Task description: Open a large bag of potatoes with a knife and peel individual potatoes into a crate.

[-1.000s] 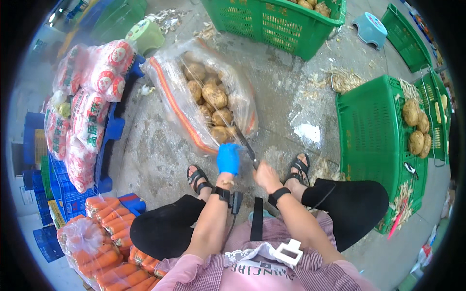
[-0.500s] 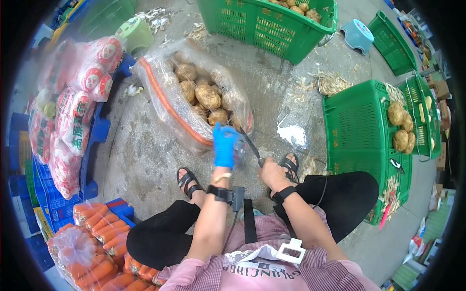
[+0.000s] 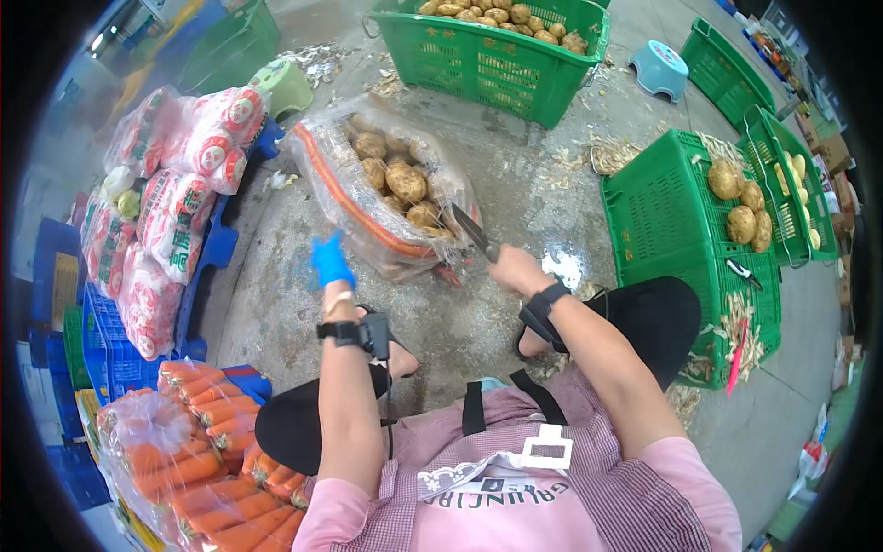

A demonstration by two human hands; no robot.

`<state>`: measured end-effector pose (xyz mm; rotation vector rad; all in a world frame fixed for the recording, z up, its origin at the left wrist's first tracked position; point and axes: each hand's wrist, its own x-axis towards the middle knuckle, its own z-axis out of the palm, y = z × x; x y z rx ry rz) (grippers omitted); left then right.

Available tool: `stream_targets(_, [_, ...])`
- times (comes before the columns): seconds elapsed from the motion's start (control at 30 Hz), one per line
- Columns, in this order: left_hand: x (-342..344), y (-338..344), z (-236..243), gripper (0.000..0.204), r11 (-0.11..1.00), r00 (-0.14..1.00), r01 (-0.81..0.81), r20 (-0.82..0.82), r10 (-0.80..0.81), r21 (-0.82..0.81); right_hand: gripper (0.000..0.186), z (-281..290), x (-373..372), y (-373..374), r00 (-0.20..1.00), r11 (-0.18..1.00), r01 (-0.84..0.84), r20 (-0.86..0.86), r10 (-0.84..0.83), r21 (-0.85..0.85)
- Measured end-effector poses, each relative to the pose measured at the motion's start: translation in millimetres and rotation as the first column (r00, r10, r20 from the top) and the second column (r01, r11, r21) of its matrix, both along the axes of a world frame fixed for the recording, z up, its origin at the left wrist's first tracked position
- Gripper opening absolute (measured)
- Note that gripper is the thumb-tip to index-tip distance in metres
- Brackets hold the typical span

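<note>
An open clear plastic sack with an orange stripe [image 3: 336, 193] lies on the floor ahead, with round potatoes [image 3: 407, 183] showing inside. My left hand [image 3: 331, 261], in a blue glove, is just left of the sack's lower end; its fingers are apart and nothing shows in them. My right hand [image 3: 516, 271] is closed on the handle of a knife. Its dark blade [image 3: 471, 224] points up and to the left, at the sack's lower right edge.
Bagged white packages [image 3: 170, 221] lie on blue crates at left, with bagged carrots [image 3: 193, 488] at lower left. A green crate of potatoes [image 3: 478, 74] stands ahead. An upturned green crate [image 3: 648, 212] bears potatoes [image 3: 740, 224] and peelings at right. Small stools [image 3: 659, 63] stand beyond, among scattered scraps.
My left hand has drawn away from the sack's lower edge toward the left. My right hand with the knife has moved up and to the right.
</note>
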<state>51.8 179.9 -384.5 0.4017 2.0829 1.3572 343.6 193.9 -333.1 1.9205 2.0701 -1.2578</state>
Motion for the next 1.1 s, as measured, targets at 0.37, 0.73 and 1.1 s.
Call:
stream_targets(0.37, [53, 47, 0, 0.049, 0.440, -0.366, 0.406, -0.584, -0.724, -0.801, 0.022, -41, -36, -23, 0.737, 0.745, 0.177, -0.415, -0.533, -0.643])
stream_targets(0.73, [62, 80, -41, 0.030, 0.171, -0.386, 0.432, -0.353, -0.852, -0.885, 0.031, -33, -5, -31, 0.759, 0.720, 0.203, -0.357, -0.544, -0.664])
stream_targets(1.1, [-22, 2, -17, 0.034, 0.405, -0.252, 0.389, -0.518, -0.818, -0.828, 0.053, 133, 90, 6, 0.895, 0.915, 0.335, -0.228, -0.383, -0.223])
